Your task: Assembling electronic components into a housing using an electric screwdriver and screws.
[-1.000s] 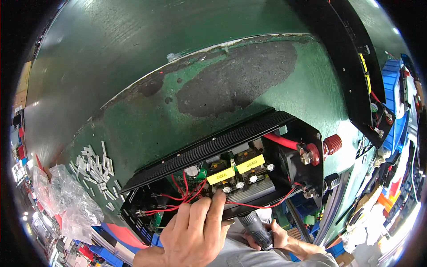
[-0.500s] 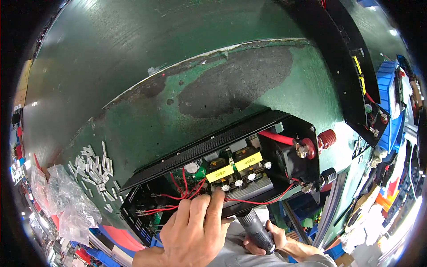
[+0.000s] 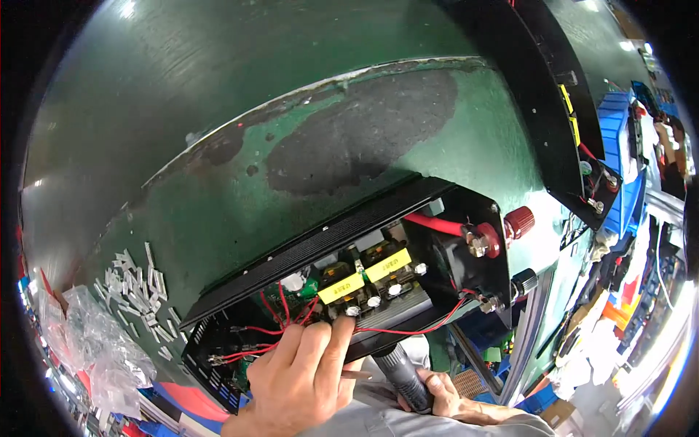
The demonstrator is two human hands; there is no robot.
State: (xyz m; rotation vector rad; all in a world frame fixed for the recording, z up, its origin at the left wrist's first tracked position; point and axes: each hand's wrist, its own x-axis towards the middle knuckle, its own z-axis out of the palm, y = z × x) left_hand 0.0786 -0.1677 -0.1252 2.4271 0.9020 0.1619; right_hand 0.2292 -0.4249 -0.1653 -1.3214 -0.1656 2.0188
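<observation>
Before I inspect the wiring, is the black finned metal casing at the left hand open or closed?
Open: the black finned metal casing has no cover over its interior, leaving the thick red cable and yellow labels exposed.

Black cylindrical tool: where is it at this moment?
In the head view, the black cylindrical tool is low, just right of centre, in the right hand, pictured just below the open black case.

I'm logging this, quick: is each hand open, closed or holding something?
Left hand: at the case, fingertips partly hidden; grip cannot be told.
Right hand: closed, holding the black tool.
</observation>
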